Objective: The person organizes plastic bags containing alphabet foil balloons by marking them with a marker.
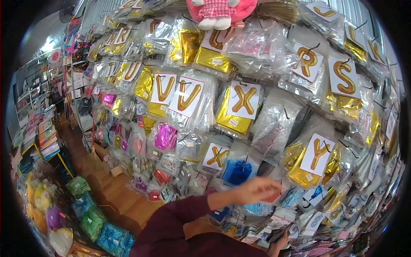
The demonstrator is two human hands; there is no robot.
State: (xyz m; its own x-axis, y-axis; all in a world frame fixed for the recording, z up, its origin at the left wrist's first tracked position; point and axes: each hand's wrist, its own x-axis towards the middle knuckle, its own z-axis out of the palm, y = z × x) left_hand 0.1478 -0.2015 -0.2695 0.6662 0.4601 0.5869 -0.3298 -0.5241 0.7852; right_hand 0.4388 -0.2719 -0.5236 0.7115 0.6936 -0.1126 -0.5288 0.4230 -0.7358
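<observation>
My left hand (258, 190) reaches out from a maroon sleeve in front of the lower part of the display. Its fingers are loosely bent and slightly blurred, and I see nothing held in them. Close behind it are a blue foil packet (238, 172) and a reddish packet (274, 195), but contact cannot be made out. To the upper right hangs a gold foil balloon packet with a Y card (317, 155). At the bottom, my right hand (279, 246) is partly cut off, its fingers bent around something dark (284, 236) that I cannot identify.
Letter balloon packets such as the X card (242, 99) and S card (343, 76) hang on protruding hooks. A pink plush doll (218, 10) hangs above. At left are wrapped packs (92, 218), stacked books (46, 137) and wooden floor (113, 188).
</observation>
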